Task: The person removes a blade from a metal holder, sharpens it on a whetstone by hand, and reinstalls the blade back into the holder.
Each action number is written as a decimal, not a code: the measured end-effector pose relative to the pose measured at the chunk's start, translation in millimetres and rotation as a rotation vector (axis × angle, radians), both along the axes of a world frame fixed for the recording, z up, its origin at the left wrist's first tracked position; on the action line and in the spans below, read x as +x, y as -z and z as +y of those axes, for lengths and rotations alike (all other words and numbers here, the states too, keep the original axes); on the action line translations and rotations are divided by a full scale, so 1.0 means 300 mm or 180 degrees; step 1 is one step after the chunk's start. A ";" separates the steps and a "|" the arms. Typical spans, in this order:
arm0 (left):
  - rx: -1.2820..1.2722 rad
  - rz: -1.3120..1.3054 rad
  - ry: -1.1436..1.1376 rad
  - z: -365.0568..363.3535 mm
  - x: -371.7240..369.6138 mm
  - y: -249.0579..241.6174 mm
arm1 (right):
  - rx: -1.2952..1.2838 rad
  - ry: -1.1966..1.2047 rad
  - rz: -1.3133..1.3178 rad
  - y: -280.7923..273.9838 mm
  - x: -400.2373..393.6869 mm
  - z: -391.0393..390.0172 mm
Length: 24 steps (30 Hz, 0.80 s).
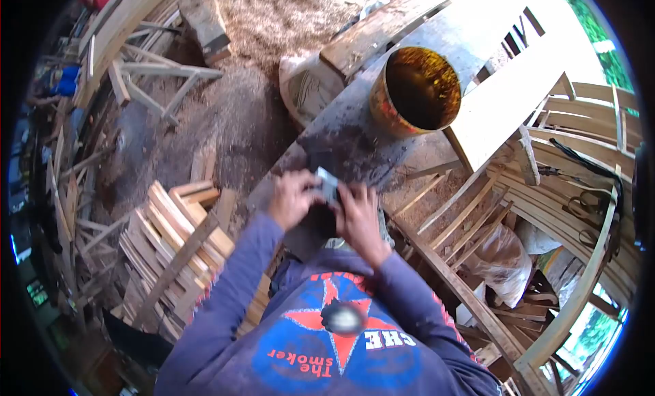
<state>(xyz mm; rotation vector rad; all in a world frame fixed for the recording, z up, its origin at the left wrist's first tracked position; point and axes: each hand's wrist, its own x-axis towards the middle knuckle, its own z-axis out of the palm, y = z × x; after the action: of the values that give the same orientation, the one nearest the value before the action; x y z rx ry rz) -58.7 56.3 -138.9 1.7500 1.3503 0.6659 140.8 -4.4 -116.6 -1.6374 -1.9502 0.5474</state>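
Observation:
In front of my chest, both hands meet over a small flat, pale blue-grey piece whose kind I cannot make out. My left hand pinches its left side with bent fingers. On the other side, my right hand has its fingers closed on the piece's lower right edge. Beneath the hands runs a worn, dark-stained plank bench. Farther along it stands an open round tin, its inside coated with shiny amber-brown stain.
Stacked wood offcuts lie on the left, near a wooden trestle frame. A pale board extends beyond the tin. Long thin strips and a plastic bag are at the right. Sawdust covers the ground ahead.

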 end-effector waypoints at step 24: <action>0.0018 -0.0222 -0.1177 -0.027 0.010 0.068 | -0.0001 -0.0729 -0.0444 -0.005 -0.036 0.213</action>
<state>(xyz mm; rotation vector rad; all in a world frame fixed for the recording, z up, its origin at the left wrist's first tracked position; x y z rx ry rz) -55.8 48.3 -159.4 1.4776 1.6407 0.9230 129.8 59.5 -115.2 -1.4966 -2.2575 0.5315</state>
